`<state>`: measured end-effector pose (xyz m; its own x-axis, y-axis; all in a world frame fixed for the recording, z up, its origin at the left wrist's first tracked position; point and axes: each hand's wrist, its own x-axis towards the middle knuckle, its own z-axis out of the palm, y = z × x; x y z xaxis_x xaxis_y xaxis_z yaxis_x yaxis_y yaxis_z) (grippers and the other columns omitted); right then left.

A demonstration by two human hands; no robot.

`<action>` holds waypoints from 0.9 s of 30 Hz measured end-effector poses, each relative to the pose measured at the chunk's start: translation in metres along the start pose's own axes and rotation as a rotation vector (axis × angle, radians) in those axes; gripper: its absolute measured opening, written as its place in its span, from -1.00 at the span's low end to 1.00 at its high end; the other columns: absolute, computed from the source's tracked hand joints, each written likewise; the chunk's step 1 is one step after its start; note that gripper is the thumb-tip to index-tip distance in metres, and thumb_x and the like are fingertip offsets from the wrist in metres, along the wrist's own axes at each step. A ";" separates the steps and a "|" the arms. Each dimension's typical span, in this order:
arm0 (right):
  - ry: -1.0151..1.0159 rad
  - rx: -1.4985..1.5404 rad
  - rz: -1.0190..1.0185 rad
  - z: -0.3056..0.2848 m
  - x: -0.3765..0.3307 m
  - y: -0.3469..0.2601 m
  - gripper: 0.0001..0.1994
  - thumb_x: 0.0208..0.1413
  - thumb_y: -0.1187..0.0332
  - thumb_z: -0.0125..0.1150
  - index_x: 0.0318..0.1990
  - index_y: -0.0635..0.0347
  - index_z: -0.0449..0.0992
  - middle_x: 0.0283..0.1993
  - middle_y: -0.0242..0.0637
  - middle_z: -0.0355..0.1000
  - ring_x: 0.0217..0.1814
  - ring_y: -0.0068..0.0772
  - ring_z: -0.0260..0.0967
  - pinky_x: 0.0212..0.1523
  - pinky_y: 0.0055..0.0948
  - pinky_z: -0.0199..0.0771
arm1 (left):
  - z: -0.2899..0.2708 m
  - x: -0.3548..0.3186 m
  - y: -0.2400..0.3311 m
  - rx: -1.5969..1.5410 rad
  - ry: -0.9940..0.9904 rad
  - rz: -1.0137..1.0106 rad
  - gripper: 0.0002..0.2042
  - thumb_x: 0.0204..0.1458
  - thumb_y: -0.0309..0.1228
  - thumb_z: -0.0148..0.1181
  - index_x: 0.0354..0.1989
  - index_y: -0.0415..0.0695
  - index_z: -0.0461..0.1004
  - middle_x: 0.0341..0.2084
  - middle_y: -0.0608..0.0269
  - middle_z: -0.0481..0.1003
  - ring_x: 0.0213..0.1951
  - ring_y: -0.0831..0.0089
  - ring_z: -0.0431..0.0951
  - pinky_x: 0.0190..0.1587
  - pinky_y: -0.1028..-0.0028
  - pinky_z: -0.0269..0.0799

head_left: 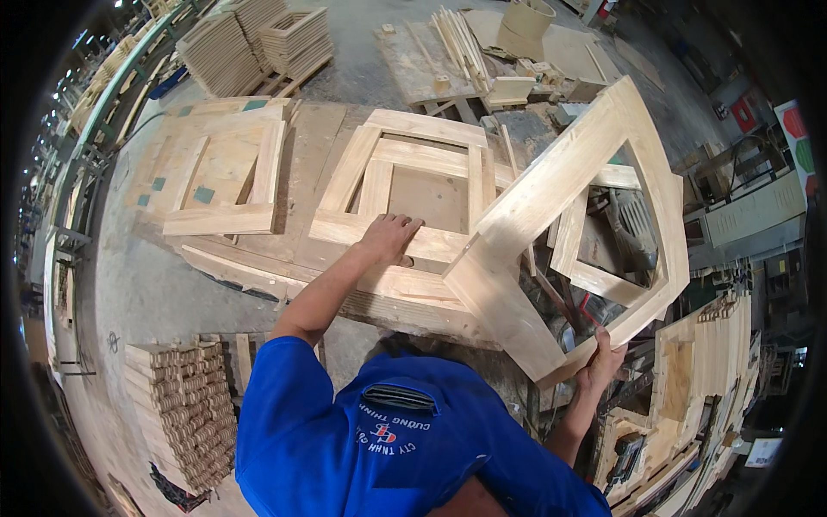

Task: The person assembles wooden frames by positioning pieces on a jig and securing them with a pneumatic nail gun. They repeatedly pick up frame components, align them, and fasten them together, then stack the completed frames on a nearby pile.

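My right hand (601,360) is closed around the lower edge of a pale wooden frame (551,185), which stands tilted up on the right with wide rails around an opening. A second wooden frame (345,177) lies flat on the bench in front of me. On its near rail rests my left hand (392,237), palm down, fingers laid across the wood toward the inner edge; the thumb is mostly hidden. Inside and under that flat frame, more wooden pieces show. Through the raised frame's opening I see another wooden frame part (603,283) and a grey ribbed machine part (633,226).
Farther left on the bench (323,142) lies another wooden frame (220,218). Stacked frames (293,39) and a pallet of wood strips (461,47) stand beyond. Piled wood pieces (177,409) are at lower left, with long boards (680,370) at right.
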<state>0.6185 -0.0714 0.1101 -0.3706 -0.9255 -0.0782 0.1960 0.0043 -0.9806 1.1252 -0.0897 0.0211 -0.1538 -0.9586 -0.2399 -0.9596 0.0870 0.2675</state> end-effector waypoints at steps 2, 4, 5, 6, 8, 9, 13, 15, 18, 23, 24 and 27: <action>-0.016 -0.017 -0.007 0.014 0.004 0.006 -0.48 0.06 0.50 0.49 0.13 0.26 0.34 -0.05 -0.28 0.44 -0.06 -0.43 0.44 0.03 -0.37 0.49 | 0.000 -0.006 -0.004 -0.005 0.035 0.016 -0.02 -0.12 -0.02 0.57 0.50 0.03 0.19 0.26 -0.01 0.44 0.30 -0.02 0.42 0.34 0.07 0.30; 0.009 -0.066 0.004 0.025 0.009 0.013 -0.45 0.05 0.52 0.48 0.18 0.28 0.35 0.00 -0.25 0.46 -0.04 -0.40 0.45 0.05 -0.37 0.50 | 0.001 -0.009 -0.005 0.010 0.060 0.026 -0.08 -0.08 -0.06 0.54 0.49 0.01 0.22 0.25 0.00 0.44 0.29 -0.01 0.43 0.33 0.08 0.31; -0.020 -0.065 -0.006 0.030 0.012 0.017 -0.44 0.05 0.53 0.48 0.19 0.29 0.35 0.01 -0.25 0.46 -0.03 -0.40 0.46 0.06 -0.37 0.49 | 0.002 -0.008 -0.003 0.027 0.068 0.029 -0.10 -0.07 -0.09 0.52 0.48 0.00 0.23 0.24 0.00 0.45 0.29 0.00 0.43 0.33 0.09 0.32; -0.048 -0.064 -0.017 0.034 0.014 0.021 -0.43 0.05 0.54 0.47 0.20 0.30 0.35 0.01 -0.25 0.46 -0.02 -0.39 0.46 0.07 -0.36 0.49 | 0.002 -0.008 -0.002 0.044 0.076 0.032 -0.13 -0.05 -0.12 0.50 0.48 0.00 0.24 0.24 0.01 0.45 0.28 0.01 0.44 0.32 0.09 0.32; -0.068 -0.079 -0.031 0.046 0.017 0.027 -0.48 0.06 0.54 0.45 0.18 0.29 0.39 0.01 -0.27 0.47 0.00 -0.37 0.46 0.12 -0.34 0.45 | 0.005 -0.009 -0.006 0.083 0.098 0.049 -0.14 -0.05 -0.02 0.51 0.44 -0.01 0.27 0.23 0.02 0.46 0.26 0.02 0.46 0.31 0.10 0.32; -0.083 -0.075 -0.031 0.051 0.018 0.029 -0.45 0.05 0.55 0.46 0.20 0.30 0.37 0.03 -0.25 0.47 0.01 -0.36 0.46 0.12 -0.34 0.46 | 0.006 -0.009 -0.008 0.103 0.108 0.058 -0.14 -0.05 0.02 0.51 0.42 -0.02 0.29 0.23 0.02 0.47 0.25 0.03 0.47 0.31 0.10 0.33; -0.100 -0.076 -0.008 0.070 0.020 0.036 -0.37 0.00 0.59 0.47 0.24 0.31 0.32 0.07 -0.20 0.45 0.05 -0.32 0.46 0.14 -0.31 0.48 | 0.012 -0.010 -0.011 0.108 0.148 0.055 -0.22 -0.01 -0.10 0.46 0.41 -0.03 0.32 0.18 0.00 0.49 0.25 0.04 0.46 0.31 0.10 0.33; -0.095 -0.088 0.037 0.078 0.024 0.042 -0.35 -0.02 0.60 0.47 0.25 0.31 0.31 0.08 -0.20 0.45 0.06 -0.31 0.45 0.14 -0.29 0.48 | 0.013 -0.012 -0.016 0.067 0.201 0.086 -0.28 0.01 -0.14 0.42 0.38 -0.07 0.36 0.17 -0.03 0.51 0.25 0.03 0.45 0.33 0.11 0.32; -0.087 -0.171 0.024 0.091 0.031 0.051 -0.42 0.03 0.57 0.43 0.22 0.30 0.34 0.05 -0.22 0.48 0.03 -0.31 0.47 0.10 -0.29 0.49 | 0.002 -0.021 -0.025 -0.137 0.391 0.053 -0.35 0.04 -0.17 0.38 0.33 -0.13 0.42 0.14 -0.08 0.53 0.26 -0.02 0.45 0.35 0.10 0.31; -0.145 -0.289 0.031 0.127 0.052 0.067 -0.34 -0.05 0.54 0.52 0.23 0.29 0.31 0.00 -0.21 0.49 -0.02 -0.29 0.50 0.04 -0.26 0.53 | -0.044 -0.043 -0.048 -1.009 0.506 -0.265 -0.46 0.35 -0.08 0.17 0.33 -0.24 0.45 0.19 -0.03 0.53 0.13 0.18 0.59 0.23 0.23 0.48; -0.150 -0.322 0.058 0.139 0.055 0.071 -0.34 -0.06 0.53 0.53 0.21 0.29 0.31 -0.01 -0.21 0.49 -0.03 -0.29 0.50 0.02 -0.26 0.54 | -0.047 -0.042 -0.049 -1.138 0.457 -0.307 -0.48 0.38 -0.06 0.14 0.31 -0.23 0.47 0.13 0.03 0.55 0.08 0.25 0.59 0.19 0.26 0.49; -0.178 -0.349 0.093 0.157 0.067 0.082 -0.30 -0.09 0.48 0.56 0.21 0.32 0.28 0.00 -0.14 0.48 -0.04 -0.24 0.51 -0.02 -0.24 0.56 | -0.063 -0.030 -0.039 -1.392 0.314 -0.363 -0.47 0.41 0.01 0.09 0.27 -0.22 0.51 -0.01 0.17 0.60 -0.05 0.43 0.61 0.08 0.34 0.54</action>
<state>0.7522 -0.1929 0.0523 -0.1965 -0.9661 -0.1672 -0.1097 0.1911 -0.9754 1.1819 -0.0810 0.0770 0.2711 -0.9046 -0.3289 0.0891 -0.3167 0.9443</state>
